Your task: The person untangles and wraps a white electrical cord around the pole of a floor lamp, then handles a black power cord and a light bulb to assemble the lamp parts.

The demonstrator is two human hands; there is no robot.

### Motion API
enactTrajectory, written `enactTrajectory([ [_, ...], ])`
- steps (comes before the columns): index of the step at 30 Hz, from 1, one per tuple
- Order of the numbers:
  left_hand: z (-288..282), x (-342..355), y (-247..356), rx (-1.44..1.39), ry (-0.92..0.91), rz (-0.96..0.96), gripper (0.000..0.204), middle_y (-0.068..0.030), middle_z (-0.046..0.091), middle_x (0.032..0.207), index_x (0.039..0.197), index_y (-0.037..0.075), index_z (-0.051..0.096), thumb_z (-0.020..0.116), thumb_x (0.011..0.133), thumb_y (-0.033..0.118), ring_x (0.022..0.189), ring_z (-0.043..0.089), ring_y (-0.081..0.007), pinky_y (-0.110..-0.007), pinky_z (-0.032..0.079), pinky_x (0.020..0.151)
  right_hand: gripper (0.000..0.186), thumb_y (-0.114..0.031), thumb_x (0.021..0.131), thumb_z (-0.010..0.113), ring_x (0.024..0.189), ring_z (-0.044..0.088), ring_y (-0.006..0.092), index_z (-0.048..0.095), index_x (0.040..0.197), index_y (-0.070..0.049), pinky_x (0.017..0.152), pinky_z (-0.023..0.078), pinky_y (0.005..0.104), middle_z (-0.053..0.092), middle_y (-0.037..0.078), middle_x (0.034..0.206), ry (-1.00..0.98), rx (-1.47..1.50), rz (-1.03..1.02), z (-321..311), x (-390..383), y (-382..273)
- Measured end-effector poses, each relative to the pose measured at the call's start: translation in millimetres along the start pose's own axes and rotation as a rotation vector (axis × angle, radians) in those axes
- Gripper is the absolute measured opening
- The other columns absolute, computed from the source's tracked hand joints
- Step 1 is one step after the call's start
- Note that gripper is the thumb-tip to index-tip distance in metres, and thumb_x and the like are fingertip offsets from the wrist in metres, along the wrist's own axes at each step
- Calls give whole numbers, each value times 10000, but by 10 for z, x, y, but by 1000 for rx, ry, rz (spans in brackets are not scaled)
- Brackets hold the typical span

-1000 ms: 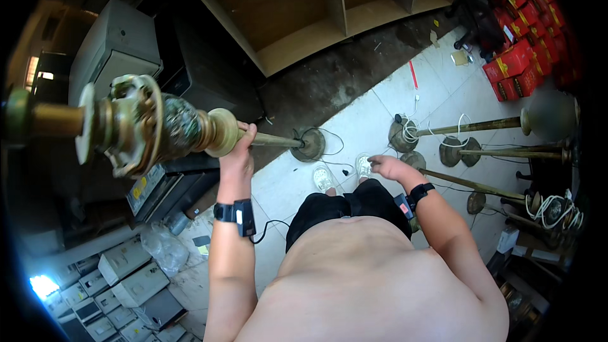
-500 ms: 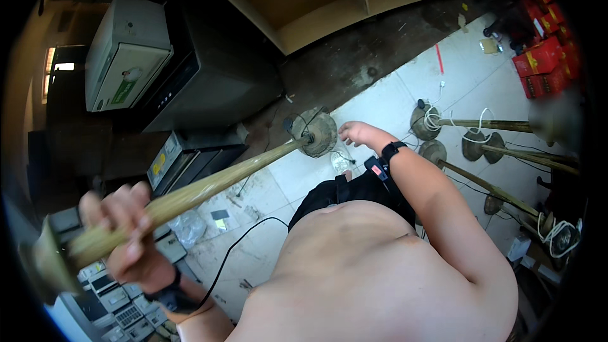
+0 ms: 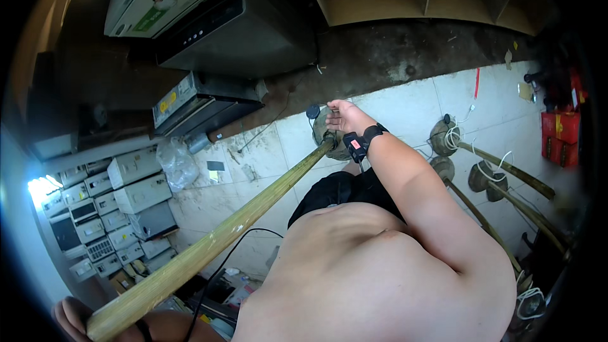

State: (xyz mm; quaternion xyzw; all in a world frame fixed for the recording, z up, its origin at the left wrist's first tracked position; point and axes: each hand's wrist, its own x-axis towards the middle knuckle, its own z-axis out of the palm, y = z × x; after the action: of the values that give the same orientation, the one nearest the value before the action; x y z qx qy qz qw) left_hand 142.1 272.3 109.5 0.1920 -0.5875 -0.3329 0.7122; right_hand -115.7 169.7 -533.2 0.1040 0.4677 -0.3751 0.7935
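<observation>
One long brass-coloured pole [image 3: 221,228] slants right across the view, its near end down at the lower left, its round base [image 3: 320,129] out over the pale floor [image 3: 392,107], just above centre. Whether that base sits flat on the tiles, the view doesn't tell. And the left hand [image 3: 71,316] has the near end, fingers curled round the shaft, partly cut off by shadow and the edge. Over at the base it's the right hand [image 3: 352,118], fingers loosely spread, nothing gripped, hanging over the rim; contact cannot be made out. A dark device [image 3: 356,145] sits strapped at that wrist, and a black cable [image 3: 218,266] loops beside the pole.

Moving outward, to the right, more poles [image 3: 516,171] stand on similar bases, white cord [image 3: 453,138] coiled about one, with red boxes [image 3: 560,136] beyond. Up top, a wooden shelf unit [image 3: 373,7]; left of it, a big dark cabinet [image 3: 253,41] near a pale boxy unit [image 3: 161,0]. Below, a clear plastic bag [image 3: 176,161] slumps beside rows of stacked pale cases [image 3: 136,180].
</observation>
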Motion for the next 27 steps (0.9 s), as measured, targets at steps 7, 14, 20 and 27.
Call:
enactTrajectory([
  [7, 258, 90, 29, 99, -214, -421, 190, -4, 525, 630, 894, 92, 512, 676, 846, 173, 568, 513, -137, -283, 338, 602, 217, -250, 914, 573, 878, 651, 283, 623, 978, -50, 807, 515, 421, 664, 125, 928, 226, -533, -54, -370, 705, 809],
  [14, -271, 46, 40, 182, -43, -480, 207, 3, 483, 604, 802, 118, 486, 679, 800, 45, 532, 407, -92, -245, 342, 639, 191, -267, 963, 533, 511, 404, 162, 583, 873, -107, 648, 430, 351, 474, -14, 625, -134, -110, 193, 310, 164, 772],
  [20, -742, -9, -556, 257, -39, -568, 310, 37, 476, 625, 896, 116, 452, 725, 782, 209, 583, 447, -97, -292, 303, 739, 221, -261, 976, 524, 453, 311, 127, 584, 874, -74, 653, 390, 314, 319, -37, 504, -285, 51, -183, 154, -614, 143],
  [27, -1607, -81, -1525, 138, 6, -619, 187, -45, 444, 691, 884, 101, 438, 587, 836, 203, 676, 445, -183, -358, 340, 796, 265, -229, 975, 496, 457, 307, 98, 607, 956, 10, 566, 371, 281, 348, -29, 537, -129, -188, -208, 66, -2183, -419],
])
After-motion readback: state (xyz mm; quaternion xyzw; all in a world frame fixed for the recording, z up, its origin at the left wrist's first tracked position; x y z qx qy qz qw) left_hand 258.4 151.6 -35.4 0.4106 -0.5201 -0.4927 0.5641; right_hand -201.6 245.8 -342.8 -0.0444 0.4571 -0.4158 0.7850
